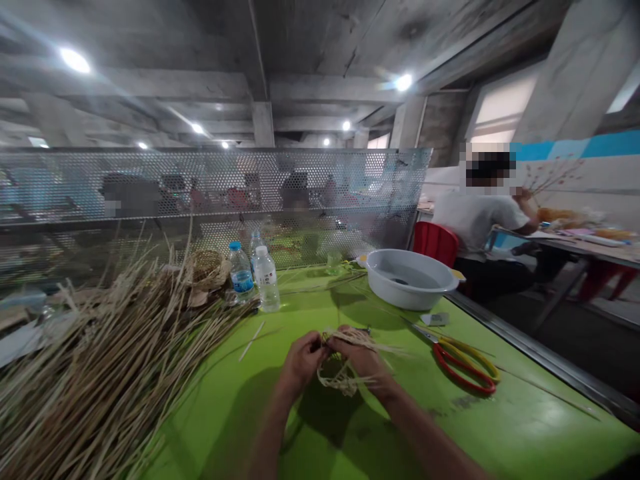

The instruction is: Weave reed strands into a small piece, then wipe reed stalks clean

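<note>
A small piece of straw weaving (345,381), ring-shaped with loose strand ends, is held between my two hands above the green table (240,413). My left hand (301,360) pinches its left upper edge, fingers closed. My right hand (361,353) closes on the same rim from the right, with pale strands sticking out past its knuckles. The fingertips of both hands come close together at the top of the ring, and the exact strand between them is too small to make out. A shadow falls on the table below the weaving.
Long dry straw stalks (115,353) heap over the left side, a small woven basket (205,270) behind them. Several water bottles (267,283) stand near the perforated metal screen (300,193). At right are a grey basin (410,293), scissors (465,363) and a seated person (470,220).
</note>
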`<state>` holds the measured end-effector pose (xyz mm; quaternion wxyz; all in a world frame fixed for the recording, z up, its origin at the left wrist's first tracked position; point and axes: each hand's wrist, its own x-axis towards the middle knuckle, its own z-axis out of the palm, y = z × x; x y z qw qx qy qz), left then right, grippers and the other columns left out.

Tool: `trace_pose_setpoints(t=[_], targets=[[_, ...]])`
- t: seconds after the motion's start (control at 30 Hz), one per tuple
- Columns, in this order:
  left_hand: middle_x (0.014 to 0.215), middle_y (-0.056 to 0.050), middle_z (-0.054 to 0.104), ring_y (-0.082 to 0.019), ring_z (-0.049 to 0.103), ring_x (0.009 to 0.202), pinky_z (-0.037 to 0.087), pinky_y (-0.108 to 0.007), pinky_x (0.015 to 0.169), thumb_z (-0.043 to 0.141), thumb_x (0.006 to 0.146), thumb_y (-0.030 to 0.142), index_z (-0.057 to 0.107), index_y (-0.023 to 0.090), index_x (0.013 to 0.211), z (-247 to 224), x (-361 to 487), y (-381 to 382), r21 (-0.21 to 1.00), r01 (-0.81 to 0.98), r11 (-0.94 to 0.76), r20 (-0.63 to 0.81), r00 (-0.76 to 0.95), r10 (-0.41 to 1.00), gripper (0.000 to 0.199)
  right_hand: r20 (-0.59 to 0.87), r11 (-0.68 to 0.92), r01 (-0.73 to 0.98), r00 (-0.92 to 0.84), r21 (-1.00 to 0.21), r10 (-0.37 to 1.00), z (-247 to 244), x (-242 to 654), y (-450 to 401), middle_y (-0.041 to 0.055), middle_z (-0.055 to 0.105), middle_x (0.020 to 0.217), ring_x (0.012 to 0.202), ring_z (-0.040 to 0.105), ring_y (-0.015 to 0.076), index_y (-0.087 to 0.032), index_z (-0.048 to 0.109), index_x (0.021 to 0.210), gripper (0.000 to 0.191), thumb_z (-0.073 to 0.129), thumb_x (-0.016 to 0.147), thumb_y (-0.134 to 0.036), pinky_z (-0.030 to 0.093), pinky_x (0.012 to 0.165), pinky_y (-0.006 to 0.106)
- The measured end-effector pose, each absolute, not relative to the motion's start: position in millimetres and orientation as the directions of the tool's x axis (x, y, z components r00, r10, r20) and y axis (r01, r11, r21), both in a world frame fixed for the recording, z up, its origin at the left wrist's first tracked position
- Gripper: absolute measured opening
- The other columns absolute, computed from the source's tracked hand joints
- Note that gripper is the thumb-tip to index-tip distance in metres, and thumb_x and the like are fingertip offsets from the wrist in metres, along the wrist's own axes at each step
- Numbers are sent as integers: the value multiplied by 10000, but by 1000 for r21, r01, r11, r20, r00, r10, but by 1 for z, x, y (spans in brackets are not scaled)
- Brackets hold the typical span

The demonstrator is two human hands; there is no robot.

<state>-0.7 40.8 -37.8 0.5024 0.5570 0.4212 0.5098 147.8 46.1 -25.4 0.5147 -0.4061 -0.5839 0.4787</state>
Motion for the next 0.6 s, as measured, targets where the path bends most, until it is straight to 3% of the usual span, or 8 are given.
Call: trace_pose_setpoints(t=[0.17, 0.3, 0.43, 0.6], targets=[[635, 13, 564, -121, 474, 597, 353, -225, 551, 706, 678, 389, 615, 160, 674, -36, -4, 41, 992, -65, -105, 114, 164, 980, 247, 112, 82, -168, -174, -982, 978, -25, 149, 48, 30, 630, 708, 703, 571, 211, -210, 655, 677, 217, 729, 697, -413, 456, 683, 335], [606, 18, 566, -124, 482, 556, 352, -236, 536, 721, 653, 414, 622, 160, 732, -37, -12, 42, 999, 1, -47, 46, 102, 994, 284, 122, 102, -101, -226, -990, 966, -23, 153, 49, 28, 637, 749, 703, 568, 199, -203, 663, 727, 279, 758, 671, -459, 451, 670, 320], [666, 4, 608, -133, 527, 611, 375, -234, 563, 710, 681, 436, 627, 164, 784, -37, -17, 42, 995, -7, -102, 102, -5, 995, 302, 71, 36, -103, -352, -994, 933, -23, 149, 46, 32, 668, 801, 728, 598, 205, -220, 671, 797, 262, 730, 715, -461, 460, 670, 323], [543, 35, 546, -112, 468, 486, 357, -236, 500, 675, 683, 575, 608, 166, 763, -28, -18, 39, 998, -48, -45, 43, -50, 998, 421, -17, -84, -153, -399, -985, 917, -27, 154, 49, 29, 668, 666, 599, 575, 176, -185, 695, 717, 174, 792, 604, -276, 444, 591, 300]])
